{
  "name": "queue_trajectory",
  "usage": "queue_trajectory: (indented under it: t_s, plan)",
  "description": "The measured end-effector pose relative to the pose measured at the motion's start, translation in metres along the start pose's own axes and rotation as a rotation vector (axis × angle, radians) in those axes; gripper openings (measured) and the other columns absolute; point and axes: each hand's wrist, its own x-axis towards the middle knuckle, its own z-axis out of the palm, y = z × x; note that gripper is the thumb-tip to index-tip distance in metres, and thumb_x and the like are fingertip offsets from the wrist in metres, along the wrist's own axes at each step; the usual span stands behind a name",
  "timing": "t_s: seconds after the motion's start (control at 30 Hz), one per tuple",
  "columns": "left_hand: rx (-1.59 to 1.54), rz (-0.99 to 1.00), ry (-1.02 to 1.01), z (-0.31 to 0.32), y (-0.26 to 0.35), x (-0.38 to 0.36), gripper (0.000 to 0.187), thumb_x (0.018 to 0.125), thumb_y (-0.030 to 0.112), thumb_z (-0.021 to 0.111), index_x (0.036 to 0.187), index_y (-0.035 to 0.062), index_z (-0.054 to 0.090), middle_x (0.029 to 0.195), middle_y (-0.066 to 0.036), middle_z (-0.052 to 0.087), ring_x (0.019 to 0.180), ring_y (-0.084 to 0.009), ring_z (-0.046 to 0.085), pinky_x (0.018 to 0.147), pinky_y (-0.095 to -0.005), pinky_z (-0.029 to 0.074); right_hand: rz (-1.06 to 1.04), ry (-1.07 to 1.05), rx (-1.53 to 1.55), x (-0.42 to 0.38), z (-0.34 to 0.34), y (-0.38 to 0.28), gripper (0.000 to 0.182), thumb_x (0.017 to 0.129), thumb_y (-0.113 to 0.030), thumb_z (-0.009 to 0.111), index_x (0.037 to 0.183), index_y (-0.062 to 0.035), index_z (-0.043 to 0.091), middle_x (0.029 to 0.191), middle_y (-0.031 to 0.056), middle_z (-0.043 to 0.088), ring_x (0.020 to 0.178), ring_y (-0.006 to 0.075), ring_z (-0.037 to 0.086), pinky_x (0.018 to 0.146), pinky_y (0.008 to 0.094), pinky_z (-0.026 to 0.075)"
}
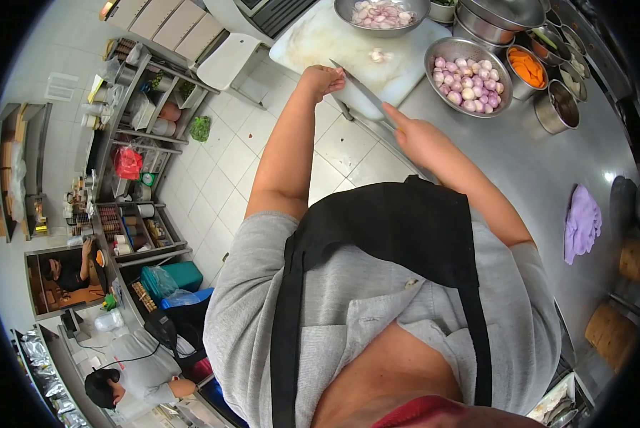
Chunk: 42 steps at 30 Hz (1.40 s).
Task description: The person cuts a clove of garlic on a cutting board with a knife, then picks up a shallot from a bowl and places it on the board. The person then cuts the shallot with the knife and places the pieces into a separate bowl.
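My right hand (421,141) is wrapped round the handle of a kitchen knife (365,90), its blade slanting up and left toward my left hand. My left hand (323,81) is closed with curled fingers beside the knife tip, at the edge of a white cutting board (309,44); what it holds, if anything, I cannot make out. A few pale shallot pieces (380,55) lie on the board. At its far side stands a metal bowl of sliced shallots (383,14). To the right, another metal bowl holds whole peeled shallots (470,87).
Right of the bowls are a container of orange slices (526,68) and a metal pot (556,108). A purple cloth (582,223) lies on the steel counter (520,167). Shelves (138,100) and a white chair (229,61) stand left. Other people (131,374) are at lower left.
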Motion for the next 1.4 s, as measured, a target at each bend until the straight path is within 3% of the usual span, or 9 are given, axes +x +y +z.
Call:
queue_trajectory:
  t_s: [0.1, 0.33, 0.63, 0.7, 0.83, 1.1, 1.17, 1.3, 1.4]
  plan:
    - [0.0, -0.007, 0.012, -0.001, 0.002, -0.002, 0.028, 0.084, 0.013, 0.069, 0.1, -0.0067, 0.057, 0.09, -0.011, 0.063, 0.081, -0.0206, 0.064, 0.077, -0.0302, 0.056, 0.023, -0.034, -0.058, 0.011, -0.003, -0.008, 0.056, 0.089, -0.012, 0.046, 0.143, -0.0142, 0.031, 0.075, 0.0221, 0.061, 0.07, 0.0357, 0.06, 0.066, 0.0464, 0.046]
    - [0.0, 0.009, -0.003, -0.005, -0.006, 0.003, 0.027, 0.085, 0.016, 0.068, 0.098, -0.0059, 0.058, 0.09, -0.01, 0.063, 0.08, -0.0203, 0.064, 0.076, -0.0298, 0.056, 0.005, -0.023, 0.058, -0.027, -0.013, -0.004, 0.059, 0.091, -0.013, 0.046, 0.146, -0.0199, 0.025, 0.072, 0.0231, 0.058, 0.066, 0.0365, 0.058, 0.065, 0.0442, 0.045]
    - [-0.004, 0.01, -0.019, -0.006, -0.007, 0.009, 0.027, 0.086, 0.017, 0.067, 0.098, -0.0059, 0.059, 0.09, -0.011, 0.063, 0.079, -0.0208, 0.064, 0.077, -0.031, 0.056, -0.006, -0.013, 0.026, -0.021, -0.019, -0.012, 0.058, 0.089, -0.012, 0.046, 0.144, -0.0137, 0.029, 0.075, 0.0229, 0.061, 0.07, 0.0363, 0.06, 0.067, 0.0458, 0.046]
    - [-0.002, 0.002, -0.017, -0.004, -0.004, 0.007, 0.028, 0.086, 0.017, 0.067, 0.098, -0.0061, 0.059, 0.09, -0.012, 0.063, 0.079, -0.0211, 0.064, 0.077, -0.0309, 0.056, 0.004, -0.002, 0.034, -0.006, -0.01, -0.009, 0.058, 0.09, -0.013, 0.046, 0.145, -0.0187, 0.028, 0.074, 0.0243, 0.059, 0.068, 0.0363, 0.059, 0.065, 0.0453, 0.045]
    - [0.034, 0.008, 0.005, -0.002, 0.002, -0.002, 0.029, 0.085, 0.016, 0.068, 0.099, -0.0069, 0.058, 0.091, -0.013, 0.064, 0.08, -0.0219, 0.065, 0.076, -0.0305, 0.057, 0.011, -0.003, -0.002, 0.013, 0.002, -0.004, 0.057, 0.09, -0.014, 0.047, 0.144, -0.0183, 0.03, 0.074, 0.0239, 0.059, 0.066, 0.0359, 0.059, 0.063, 0.0452, 0.045]
    - [-0.002, -0.026, -0.014, -0.004, 0.005, 0.001, 0.023, 0.086, 0.011, 0.066, 0.096, -0.0084, 0.059, 0.091, -0.015, 0.064, 0.081, -0.0236, 0.065, 0.076, -0.0312, 0.057, 0.093, -0.06, 0.143, -0.017, -0.017, 0.015, 0.056, 0.09, -0.014, 0.045, 0.144, -0.022, 0.032, 0.07, 0.0213, 0.061, 0.061, 0.0354, 0.058, 0.063, 0.0436, 0.046]
    - [-0.024, -0.056, -0.013, -0.007, 0.007, 0.007, 0.014, 0.082, 0.005, 0.064, 0.085, -0.0085, 0.062, 0.082, -0.015, 0.065, 0.071, -0.0235, 0.066, 0.067, -0.0305, 0.058, 0.109, -0.023, 0.149, -0.014, -0.014, 0.015, 0.056, 0.09, -0.015, 0.045, 0.144, -0.0222, 0.031, 0.07, 0.0208, 0.061, 0.06, 0.0351, 0.057, 0.063, 0.0432, 0.046]
    - [0.076, -0.064, 0.025, -0.003, 0.013, 0.008, 0.013, 0.081, 0.003, 0.062, 0.082, -0.0093, 0.061, 0.08, -0.015, 0.065, 0.069, -0.024, 0.066, 0.065, -0.0313, 0.059, 0.035, 0.156, 0.097, 0.001, 0.009, 0.036, 0.055, 0.092, -0.017, 0.045, 0.144, -0.0227, 0.03, 0.067, 0.0196, 0.06, 0.056, 0.0345, 0.055, 0.063, 0.0421, 0.046]
    - [0.172, -0.047, -0.013, -0.005, 0.009, 0.018, 0.011, 0.079, 0.005, 0.062, 0.081, -0.0064, 0.061, 0.076, -0.012, 0.064, 0.067, -0.022, 0.066, 0.059, -0.0296, 0.057, 0.116, 0.076, 0.043, -0.01, -0.007, 0.012, 0.055, 0.092, -0.017, 0.045, 0.144, -0.0229, 0.03, 0.068, 0.0201, 0.06, 0.057, 0.0349, 0.055, 0.064, 0.0419, 0.046]
